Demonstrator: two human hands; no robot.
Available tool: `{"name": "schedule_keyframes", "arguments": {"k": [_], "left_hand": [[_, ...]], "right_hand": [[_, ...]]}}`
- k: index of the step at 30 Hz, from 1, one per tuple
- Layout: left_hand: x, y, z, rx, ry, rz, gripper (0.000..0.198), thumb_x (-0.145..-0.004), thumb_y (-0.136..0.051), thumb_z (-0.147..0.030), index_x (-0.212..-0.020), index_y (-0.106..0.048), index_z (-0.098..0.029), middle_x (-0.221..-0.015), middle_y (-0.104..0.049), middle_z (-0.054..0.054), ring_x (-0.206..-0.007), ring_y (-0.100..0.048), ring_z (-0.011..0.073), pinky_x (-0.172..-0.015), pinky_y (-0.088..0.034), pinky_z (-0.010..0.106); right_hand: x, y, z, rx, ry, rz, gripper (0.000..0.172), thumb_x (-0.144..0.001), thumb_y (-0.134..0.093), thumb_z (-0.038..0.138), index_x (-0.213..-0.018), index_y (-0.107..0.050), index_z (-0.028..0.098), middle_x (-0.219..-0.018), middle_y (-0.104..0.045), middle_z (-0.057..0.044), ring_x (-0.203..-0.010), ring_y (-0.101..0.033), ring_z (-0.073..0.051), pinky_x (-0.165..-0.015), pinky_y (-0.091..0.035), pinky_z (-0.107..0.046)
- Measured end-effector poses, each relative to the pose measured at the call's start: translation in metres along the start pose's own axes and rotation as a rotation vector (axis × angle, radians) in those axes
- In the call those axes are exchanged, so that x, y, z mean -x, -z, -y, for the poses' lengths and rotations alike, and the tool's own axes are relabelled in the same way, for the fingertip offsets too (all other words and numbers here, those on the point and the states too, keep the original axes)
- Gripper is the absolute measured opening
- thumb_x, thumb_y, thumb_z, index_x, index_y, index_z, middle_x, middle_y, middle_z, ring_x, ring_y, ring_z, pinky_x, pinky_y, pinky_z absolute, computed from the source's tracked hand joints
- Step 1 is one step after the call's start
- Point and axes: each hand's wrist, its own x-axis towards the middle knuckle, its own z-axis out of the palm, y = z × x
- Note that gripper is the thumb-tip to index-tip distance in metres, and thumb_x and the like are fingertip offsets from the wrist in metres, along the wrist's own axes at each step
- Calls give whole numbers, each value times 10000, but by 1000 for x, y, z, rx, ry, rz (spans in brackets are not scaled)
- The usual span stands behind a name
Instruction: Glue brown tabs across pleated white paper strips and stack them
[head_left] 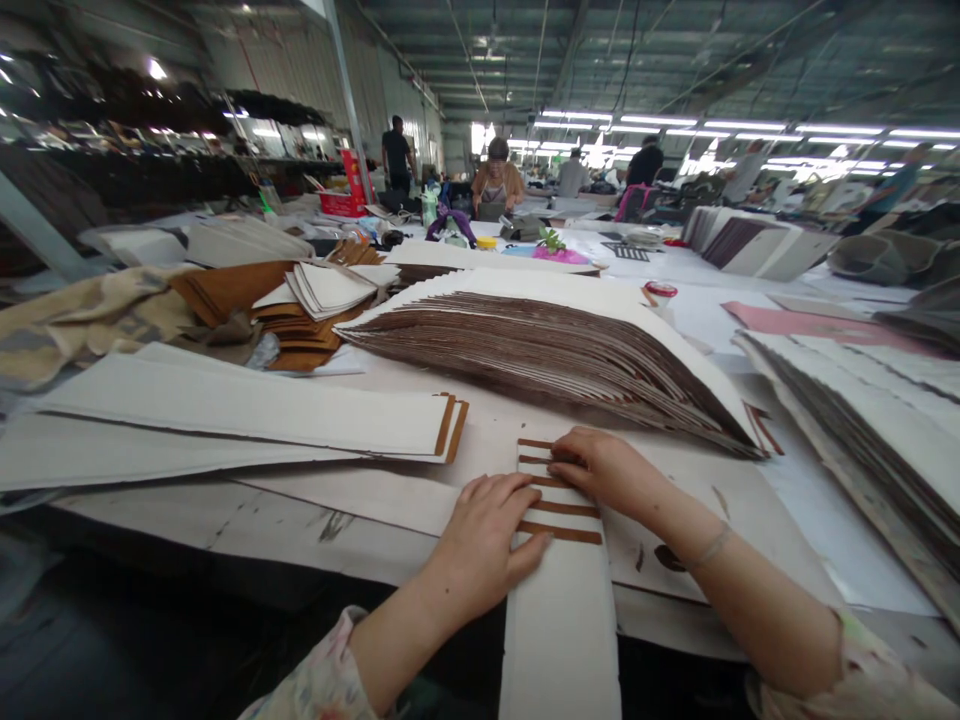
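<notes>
A fanned stack of long white panels (562, 630) with brown edge strips lies in front of me, its near end hanging over the table edge. The brown strips show as several parallel bands at the far end. My left hand (487, 535) rests on the left side of the bands, fingers stretched out and thumb on the nearest strip. At the far right corner my right hand (592, 465) has thumb and fingers closed on the edge of a panel. Its fingertips partly cover the far strips.
More white panels with brown ends (262, 410) lie at left. Behind my hands sits a tall fanned pile of white-topped brown pieces (525, 340). Brown leather-like pieces (300, 335) are at back left, another layered stack (870, 420) at right. A person (497, 185) sits across the table.
</notes>
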Motion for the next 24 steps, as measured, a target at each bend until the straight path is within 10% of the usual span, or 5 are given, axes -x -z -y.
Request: {"name": "schedule_keyframes", "arguments": {"k": [24], "left_hand": [[-2,1,2,19,-6,17,319,-776,-554,-324,-1077,-517,-225,-1200,-514,36,-1108,-442,214,-973,-315,382]], "right_hand": [[-6,1,-1,4,-16,33,215,-861,-446,293,-905,-638,210,-857,-653,-6,-772,-588,-115,-675,-412,-190]]}}
